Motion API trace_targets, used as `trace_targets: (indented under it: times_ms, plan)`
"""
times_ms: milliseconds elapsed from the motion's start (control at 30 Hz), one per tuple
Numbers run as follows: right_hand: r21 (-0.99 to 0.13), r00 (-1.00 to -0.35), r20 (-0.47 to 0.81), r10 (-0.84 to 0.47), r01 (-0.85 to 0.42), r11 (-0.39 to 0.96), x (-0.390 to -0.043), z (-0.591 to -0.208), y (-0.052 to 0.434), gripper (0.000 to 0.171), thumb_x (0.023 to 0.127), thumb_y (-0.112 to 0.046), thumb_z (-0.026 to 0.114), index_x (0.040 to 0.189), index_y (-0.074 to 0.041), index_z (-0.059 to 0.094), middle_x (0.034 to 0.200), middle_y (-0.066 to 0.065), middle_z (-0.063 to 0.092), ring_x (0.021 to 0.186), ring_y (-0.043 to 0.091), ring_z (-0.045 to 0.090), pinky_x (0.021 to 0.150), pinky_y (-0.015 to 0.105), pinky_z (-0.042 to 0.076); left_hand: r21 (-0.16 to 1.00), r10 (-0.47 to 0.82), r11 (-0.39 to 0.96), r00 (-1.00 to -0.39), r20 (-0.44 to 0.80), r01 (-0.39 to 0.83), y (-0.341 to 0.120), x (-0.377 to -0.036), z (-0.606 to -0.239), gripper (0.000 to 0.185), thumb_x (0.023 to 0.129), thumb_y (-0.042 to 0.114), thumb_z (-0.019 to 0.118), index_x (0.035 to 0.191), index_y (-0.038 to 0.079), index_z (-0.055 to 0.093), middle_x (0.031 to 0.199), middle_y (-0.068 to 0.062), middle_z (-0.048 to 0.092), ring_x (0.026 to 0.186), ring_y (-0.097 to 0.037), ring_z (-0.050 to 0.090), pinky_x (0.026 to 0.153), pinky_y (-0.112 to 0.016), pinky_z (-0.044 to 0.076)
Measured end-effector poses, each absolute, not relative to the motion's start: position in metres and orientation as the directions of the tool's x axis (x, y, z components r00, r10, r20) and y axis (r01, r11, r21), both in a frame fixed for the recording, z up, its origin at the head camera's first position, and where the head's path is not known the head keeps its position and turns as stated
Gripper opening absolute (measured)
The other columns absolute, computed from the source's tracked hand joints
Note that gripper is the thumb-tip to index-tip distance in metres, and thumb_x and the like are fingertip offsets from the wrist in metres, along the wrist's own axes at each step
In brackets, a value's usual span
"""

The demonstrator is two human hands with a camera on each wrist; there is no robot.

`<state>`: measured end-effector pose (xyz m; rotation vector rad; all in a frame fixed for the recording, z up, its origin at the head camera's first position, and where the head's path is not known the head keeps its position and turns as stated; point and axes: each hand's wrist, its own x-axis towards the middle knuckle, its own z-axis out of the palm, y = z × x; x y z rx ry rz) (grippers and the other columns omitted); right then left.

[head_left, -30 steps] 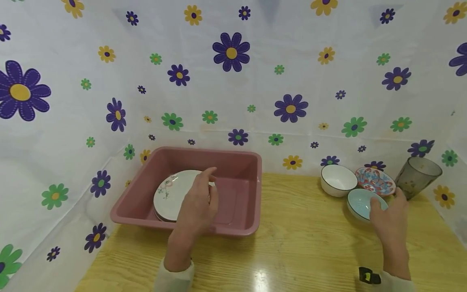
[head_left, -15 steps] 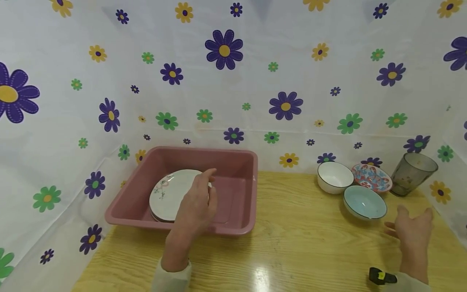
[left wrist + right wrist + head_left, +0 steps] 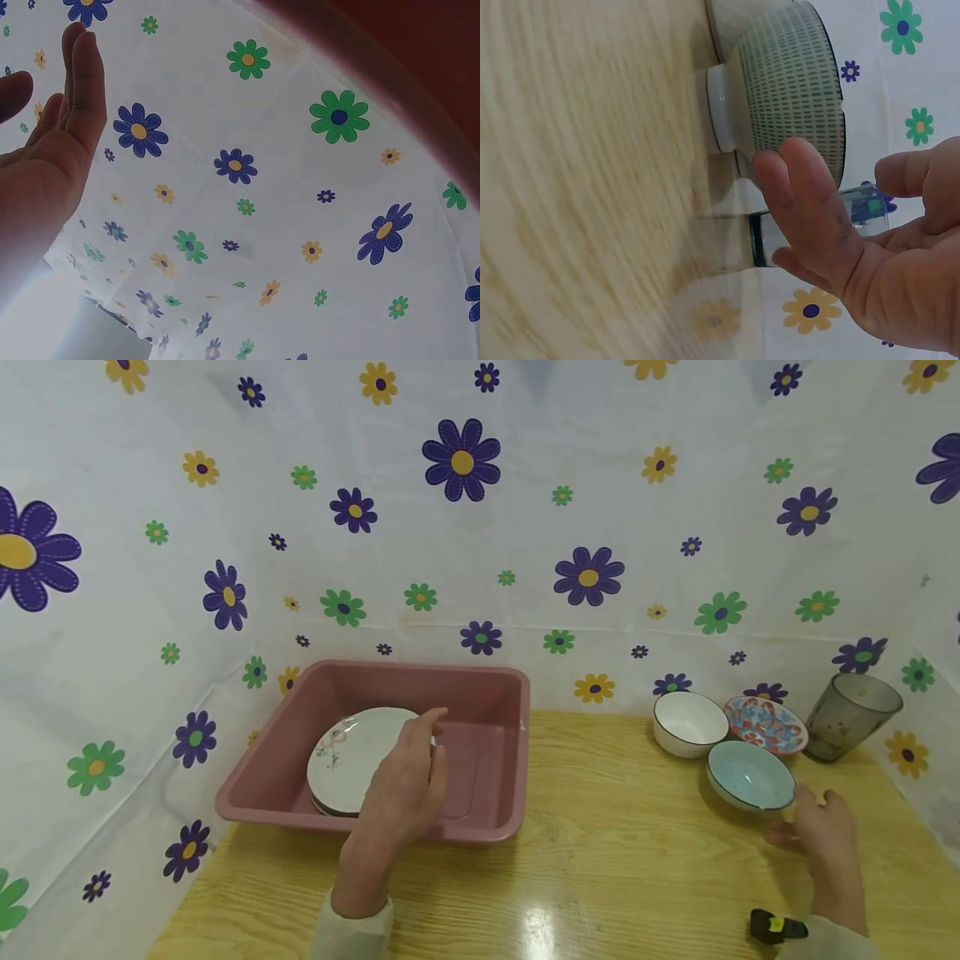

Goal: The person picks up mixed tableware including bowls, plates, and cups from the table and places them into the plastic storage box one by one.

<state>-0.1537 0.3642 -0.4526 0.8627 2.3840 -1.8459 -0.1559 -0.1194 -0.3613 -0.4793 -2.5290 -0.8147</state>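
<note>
My left hand (image 3: 405, 781) hovers over the front of a pink tub (image 3: 480, 827), fingers relaxed, just in front of white plates (image 3: 341, 756) stacked in the tub's left half. It holds nothing; in the left wrist view the left hand (image 3: 52, 142) shows straight fingers against the flowered cloth. My right hand (image 3: 821, 835) is open above the table, fingers spread, close to the near right side of a light blue bowl (image 3: 750, 774). The right wrist view shows the right hand's fingers (image 3: 810, 202) next to that bowl's patterned outside (image 3: 787, 90); whether they touch it is unclear.
Behind the blue bowl stand a white bowl (image 3: 690, 722), a red-and-blue patterned dish (image 3: 767, 724) and a grey tumbler (image 3: 851, 714). The wooden table (image 3: 600, 877) is enclosed by a flowered cloth backdrop (image 3: 480, 527) at the back and both sides.
My right hand left the blue bowl, swung out to the right, then came back toward the bowl. The bowl stays on the table. My left hand has barely moved.
</note>
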Motion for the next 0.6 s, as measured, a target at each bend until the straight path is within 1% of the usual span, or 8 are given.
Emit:
trace_targets:
  times_ms: [33,67,133,200,267,400,500,600]
  plan:
    - [-0.893,-0.856,-0.325,0.402,0.418,0.166,-0.154,-0.454,0.364,0.079,0.103,-0.041,0.020,0.149,0.008,-0.021,0.152,0.045,0.007,0.058,0.011,0.069,0.062,0.033,0.059,0.459,0.188,0.768,-0.843,0.504,0.446,-0.120,-0.156,-0.361,0.040,0.098,0.004,0.050,0.138,0.003,0.047,0.114,-0.015,0.058,0.078,-0.019,0.056,0.064,-0.033,0.050]
    - [-0.890,-0.861,-0.320,0.396,0.416,0.185,-0.155,-0.456,0.363,0.078,0.104,-0.040,0.019,0.149,0.011,-0.019,0.149,0.047,0.016,0.057,0.012,0.069,0.062,0.033,0.059,0.458,0.189,0.768,-0.842,0.505,0.447,-0.120,-0.156,-0.361,0.040,0.098,0.004,0.050,0.138,0.003,0.047,0.114,-0.015,0.059,0.078,-0.019,0.056,0.064,-0.033,0.050]
    - [-0.889,-0.873,-0.307,0.380,0.405,0.212,-0.156,-0.459,0.361,0.076,0.104,-0.037,0.019,0.147,0.014,-0.018,0.138,0.050,0.032,0.058,0.013,0.070,0.063,0.034,0.060,0.453,0.193,0.769,-0.839,0.509,0.451,-0.120,-0.156,-0.361,0.040,0.098,0.004,0.051,0.137,0.002,0.047,0.114,-0.016,0.059,0.078,-0.019,0.057,0.064,-0.034,0.051]
    - [-0.892,-0.885,-0.296,0.359,0.391,0.228,-0.157,-0.461,0.359,0.073,0.105,-0.032,0.019,0.146,0.017,-0.017,0.127,0.052,0.040,0.058,0.014,0.070,0.063,0.035,0.060,0.448,0.194,0.771,-0.836,0.513,0.453,-0.120,-0.156,-0.362,0.040,0.097,0.003,0.052,0.137,0.002,0.047,0.113,-0.016,0.059,0.078,-0.021,0.057,0.064,-0.035,0.051]
    - [-0.894,-0.894,-0.285,0.347,0.378,0.240,-0.158,-0.463,0.357,0.071,0.104,-0.027,0.020,0.146,0.020,-0.013,0.121,0.052,0.044,0.059,0.015,0.071,0.063,0.035,0.060,0.447,0.196,0.770,-0.835,0.514,0.455,-0.121,-0.156,-0.362,0.040,0.097,0.003,0.052,0.136,0.001,0.048,0.113,-0.017,0.059,0.078,-0.022,0.058,0.065,-0.037,0.052]
    - [-0.906,-0.896,-0.294,0.333,0.372,0.201,-0.160,-0.464,0.353,0.068,0.104,-0.024,0.021,0.146,0.023,-0.006,0.135,0.052,0.029,0.059,0.014,0.070,0.064,0.034,0.060,0.447,0.198,0.770,-0.838,0.509,0.454,-0.122,-0.156,-0.361,0.040,0.097,0.004,0.053,0.136,0.001,0.048,0.113,-0.018,0.059,0.078,-0.023,0.059,0.066,-0.039,0.052]
    - [-0.912,-0.896,-0.315,0.313,0.377,0.160,-0.161,-0.464,0.351,0.067,0.104,-0.023,0.021,0.146,0.022,-0.005,0.143,0.051,0.018,0.060,0.013,0.070,0.065,0.033,0.060,0.447,0.202,0.770,-0.838,0.507,0.456,-0.123,-0.156,-0.361,0.040,0.097,0.003,0.053,0.136,0.000,0.048,0.113,-0.018,0.059,0.077,-0.023,0.058,0.065,-0.039,0.052]
    - [-0.917,-0.898,-0.333,0.286,0.379,0.122,-0.162,-0.462,0.349,0.067,0.104,-0.023,0.020,0.147,0.020,-0.008,0.147,0.049,0.011,0.060,0.012,0.070,0.066,0.033,0.060,0.444,0.208,0.770,-0.837,0.506,0.459,-0.123,-0.156,-0.362,0.040,0.097,0.003,0.053,0.136,0.000,0.048,0.112,-0.018,0.059,0.076,-0.023,0.058,0.065,-0.038,0.052]
